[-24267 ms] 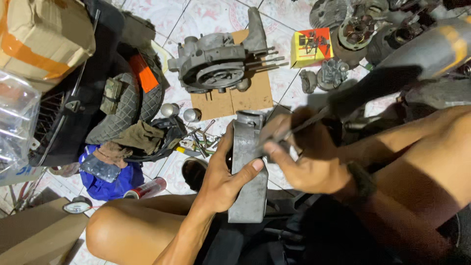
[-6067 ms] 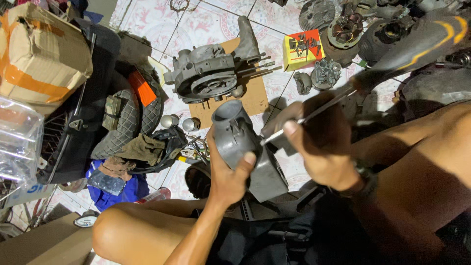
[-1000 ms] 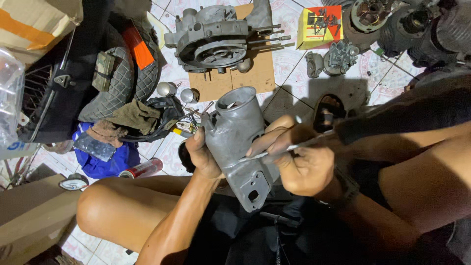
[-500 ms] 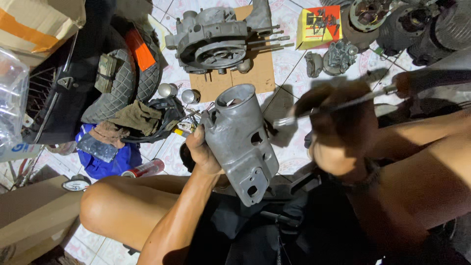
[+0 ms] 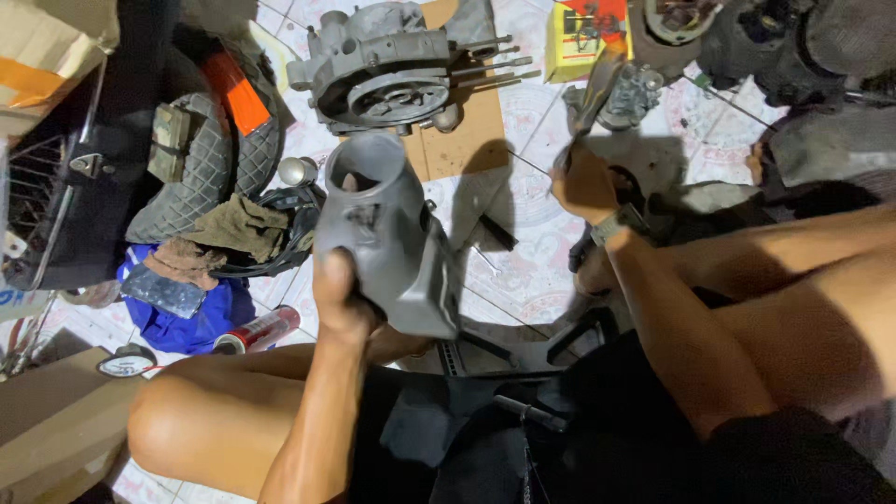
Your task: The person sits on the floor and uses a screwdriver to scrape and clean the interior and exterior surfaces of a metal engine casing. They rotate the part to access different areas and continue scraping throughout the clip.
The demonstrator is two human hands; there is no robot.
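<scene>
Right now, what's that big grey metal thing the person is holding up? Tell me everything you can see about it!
The grey metal housing looks like a dull cast part from an engine. At its top is a wide round opening, tilted up and toward the camera; below that it widens into a blockier body with flat sides and small holes. Its surface looks matte and a bit grimy. The left hand holds it from below, above the tiled floor. The right hand is away from it.
</scene>
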